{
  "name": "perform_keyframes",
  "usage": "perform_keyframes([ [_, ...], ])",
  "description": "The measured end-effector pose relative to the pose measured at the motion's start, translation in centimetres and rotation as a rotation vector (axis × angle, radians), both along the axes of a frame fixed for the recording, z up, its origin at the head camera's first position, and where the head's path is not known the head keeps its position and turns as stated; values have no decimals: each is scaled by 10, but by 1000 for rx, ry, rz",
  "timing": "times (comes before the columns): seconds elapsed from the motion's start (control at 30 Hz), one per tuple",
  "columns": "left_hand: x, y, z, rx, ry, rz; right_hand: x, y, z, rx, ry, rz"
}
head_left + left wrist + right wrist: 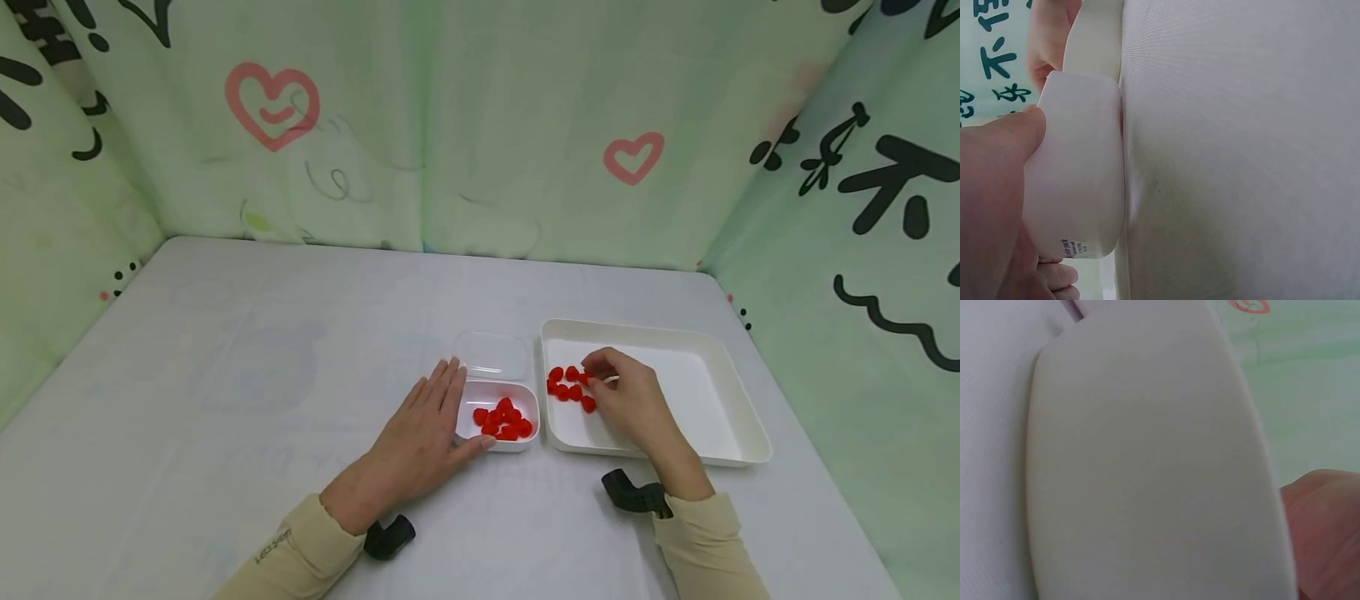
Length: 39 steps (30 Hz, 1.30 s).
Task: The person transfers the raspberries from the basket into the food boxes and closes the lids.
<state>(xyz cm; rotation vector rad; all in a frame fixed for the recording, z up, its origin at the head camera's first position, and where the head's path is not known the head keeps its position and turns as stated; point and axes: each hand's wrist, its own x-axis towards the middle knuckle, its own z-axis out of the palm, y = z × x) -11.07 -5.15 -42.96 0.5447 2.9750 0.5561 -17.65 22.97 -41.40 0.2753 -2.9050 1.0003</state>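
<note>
My left hand [423,437] lies along the left side of a small white plastic box [534,408], fingers straight and thumb at its near rim. Several small, rounded red pieces [504,418] are heaped inside the box. In the left wrist view, the thumb touches the rim of the box [1075,162], which has small print on its side. My right hand [633,400] reaches into a large white tray [705,367], thumb and forefinger pinching a red piece [586,378]. More loose red pieces [562,392] lie at the tray's left end. The tray wall [1147,450] hides the right fingertips in the right wrist view.
A clear plastic lid [491,354] lies just behind the small box. Box and tray stand side by side on a white-covered table [247,350]. Green printed curtains [480,125] enclose the back and sides. Each wrist wears a black camera mount [630,492].
</note>
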Motion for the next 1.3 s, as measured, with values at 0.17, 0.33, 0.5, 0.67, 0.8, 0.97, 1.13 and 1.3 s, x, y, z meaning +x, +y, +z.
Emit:
perform_keyframes([
  [0.17,0,0,0,-5,-6,5,2,-1,4,-17,30,-5],
  [0.33,0,0,0,-6,-2,3,4,-3,9,-31,38,-7],
  [0.5,0,0,0,0,-1,4,4,-4,11,-46,60,4],
  [0.67,-1,0,0,0,-6,3,6,-6,14,-72,102,29],
  [0.8,0,0,0,3,-8,6,7,-9,16,-76,129,36],
  [0.97,0,0,0,0,-5,5,9,-14,19,-91,144,51],
  [1.13,0,0,0,3,3,-3,12,-19,22,-129,169,78],
  [1.3,0,0,0,4,3,-3,14,-23,24,-131,167,99],
])
